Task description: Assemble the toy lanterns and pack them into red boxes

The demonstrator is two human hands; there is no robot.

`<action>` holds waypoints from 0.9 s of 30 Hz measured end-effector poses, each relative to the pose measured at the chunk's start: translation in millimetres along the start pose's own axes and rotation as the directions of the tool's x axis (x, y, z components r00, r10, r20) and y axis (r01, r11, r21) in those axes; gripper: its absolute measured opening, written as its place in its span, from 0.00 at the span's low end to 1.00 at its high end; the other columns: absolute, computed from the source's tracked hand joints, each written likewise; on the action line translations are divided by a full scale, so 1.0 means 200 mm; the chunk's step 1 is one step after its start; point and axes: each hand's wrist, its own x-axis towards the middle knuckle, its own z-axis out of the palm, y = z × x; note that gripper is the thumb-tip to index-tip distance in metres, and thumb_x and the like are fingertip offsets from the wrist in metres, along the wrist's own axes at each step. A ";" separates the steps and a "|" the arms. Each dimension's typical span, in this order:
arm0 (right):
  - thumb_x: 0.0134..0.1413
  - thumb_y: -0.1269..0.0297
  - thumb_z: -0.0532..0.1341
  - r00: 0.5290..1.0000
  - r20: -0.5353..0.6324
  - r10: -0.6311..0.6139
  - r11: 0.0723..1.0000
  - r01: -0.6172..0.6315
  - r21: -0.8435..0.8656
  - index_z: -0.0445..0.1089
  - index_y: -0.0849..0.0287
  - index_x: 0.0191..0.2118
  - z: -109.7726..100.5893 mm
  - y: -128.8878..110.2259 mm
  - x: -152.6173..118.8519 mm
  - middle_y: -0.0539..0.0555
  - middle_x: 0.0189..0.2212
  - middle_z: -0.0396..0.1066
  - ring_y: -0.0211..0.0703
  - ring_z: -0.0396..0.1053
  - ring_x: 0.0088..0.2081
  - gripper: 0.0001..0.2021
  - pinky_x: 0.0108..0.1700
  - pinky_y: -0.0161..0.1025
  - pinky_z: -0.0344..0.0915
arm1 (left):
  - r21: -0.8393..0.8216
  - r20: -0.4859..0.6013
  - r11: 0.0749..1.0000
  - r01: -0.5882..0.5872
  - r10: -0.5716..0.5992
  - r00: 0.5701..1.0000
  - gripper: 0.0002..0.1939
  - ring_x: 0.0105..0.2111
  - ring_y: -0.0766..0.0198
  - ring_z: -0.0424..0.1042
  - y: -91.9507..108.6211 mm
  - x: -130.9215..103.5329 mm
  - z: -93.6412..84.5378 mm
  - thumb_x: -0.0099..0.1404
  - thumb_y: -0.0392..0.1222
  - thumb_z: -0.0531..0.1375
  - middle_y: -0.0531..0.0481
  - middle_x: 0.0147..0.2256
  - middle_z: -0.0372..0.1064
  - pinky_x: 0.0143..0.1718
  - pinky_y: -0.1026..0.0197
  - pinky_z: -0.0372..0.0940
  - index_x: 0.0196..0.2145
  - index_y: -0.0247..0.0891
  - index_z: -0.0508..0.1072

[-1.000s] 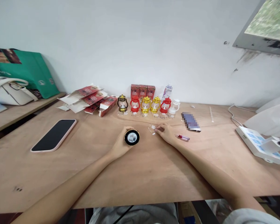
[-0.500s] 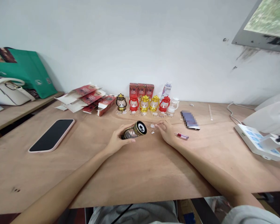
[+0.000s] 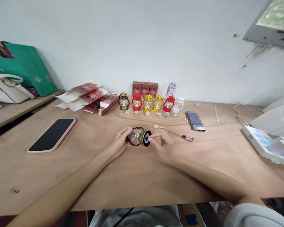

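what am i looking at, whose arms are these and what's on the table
No machine here: these arms belong to a person working with bare hands, seen by a camera worn on their head, looking forward and down. The left grip holds a black-and-bronze miniature lantern tilted over, its base toward the right grip, whose fingertips are at that base; anything pinched there is too small to make out. On the wooden table lie a screwdriver, two smartphones and a power strip. Farther back are six more lanterns, red cardboard boxes and a white bottle.

Wooden table [image 3: 123, 183]: lanterns [image 3: 148, 103] in row, screwdriver [image 3: 187, 137], phone [image 3: 52, 135] (pink-edged), red boxes [image 3: 109, 102], power strip [image 3: 260, 141].
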 end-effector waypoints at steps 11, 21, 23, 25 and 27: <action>0.53 0.69 0.63 0.945 0.043 -0.323 0.933 0.326 -0.151 0.70 0.56 0.32 -0.01 -0.01 0.09 0.51 0.27 0.69 0.39 0.67 0.32 0.02 0.36 0.40 0.64 | -0.195 -0.074 0.976 0.096 -0.113 0.991 0.09 0.24 0.70 0.67 0.03 -0.02 0.02 0.55 0.42 0.61 0.54 0.29 0.68 0.20 0.70 0.65 0.33 0.34 0.71; 0.59 0.70 0.57 0.807 0.299 -0.509 0.718 0.590 -0.369 0.69 0.58 0.35 -0.05 -0.01 0.13 0.52 0.31 0.72 0.39 0.64 0.32 0.05 0.35 0.40 0.57 | -0.148 -0.060 0.981 0.128 -0.138 0.989 0.10 0.20 0.72 0.64 0.04 -0.02 0.03 0.61 0.41 0.57 0.53 0.26 0.68 0.16 0.72 0.62 0.36 0.32 0.74; 0.60 0.70 0.55 0.792 0.328 -0.515 0.691 0.610 -0.388 0.69 0.58 0.35 -0.06 -0.01 0.13 0.52 0.31 0.72 0.39 0.63 0.32 0.06 0.35 0.40 0.56 | -0.166 -0.066 0.978 0.128 -0.141 0.988 0.09 0.21 0.72 0.66 0.04 -0.02 0.03 0.62 0.39 0.56 0.52 0.27 0.69 0.18 0.72 0.64 0.36 0.32 0.74; 0.61 0.71 0.54 0.786 0.338 -0.518 0.688 0.618 -0.381 0.69 0.57 0.35 -0.06 -0.03 0.14 0.52 0.31 0.72 0.39 0.63 0.32 0.07 0.35 0.40 0.56 | -0.182 -0.071 0.973 0.140 -0.155 0.985 0.10 0.23 0.71 0.68 0.04 -0.02 0.03 0.64 0.38 0.55 0.51 0.29 0.71 0.21 0.71 0.66 0.36 0.32 0.74; 0.62 0.71 0.53 0.791 0.332 -0.514 0.705 0.610 -0.361 0.69 0.57 0.36 -0.06 -0.04 0.14 0.53 0.32 0.72 0.39 0.64 0.33 0.08 0.36 0.40 0.57 | -0.196 -0.072 0.968 0.159 -0.176 0.982 0.11 0.25 0.70 0.70 0.04 -0.01 0.03 0.65 0.38 0.53 0.50 0.30 0.72 0.23 0.70 0.68 0.36 0.32 0.74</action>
